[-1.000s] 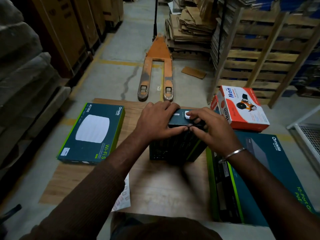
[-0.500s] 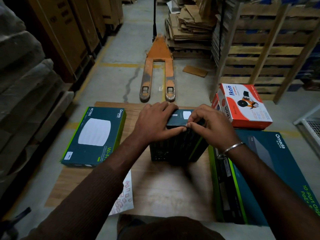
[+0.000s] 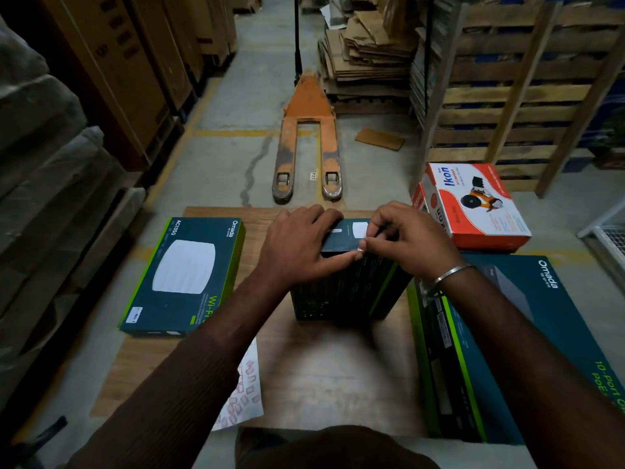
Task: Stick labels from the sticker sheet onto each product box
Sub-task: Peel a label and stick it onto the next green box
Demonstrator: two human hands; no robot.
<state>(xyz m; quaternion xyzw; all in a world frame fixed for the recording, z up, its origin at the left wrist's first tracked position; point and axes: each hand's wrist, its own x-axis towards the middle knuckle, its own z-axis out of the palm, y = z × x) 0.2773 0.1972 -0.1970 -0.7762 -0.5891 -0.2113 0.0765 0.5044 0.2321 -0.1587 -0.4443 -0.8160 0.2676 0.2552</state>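
A left hand steadies the upright box at twelve o'clock on the desk while the right hand, its fingers pinched together on a small label, should ideally press it flat along the top edge.

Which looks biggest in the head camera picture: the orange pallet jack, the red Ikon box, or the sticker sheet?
1. Orange pallet jack, though it is farthest away.
2. Red Ikon box.
3. Sticker sheet; an arm hides part of it, so its full size is unsure.

upright dark box, sticker sheet flat
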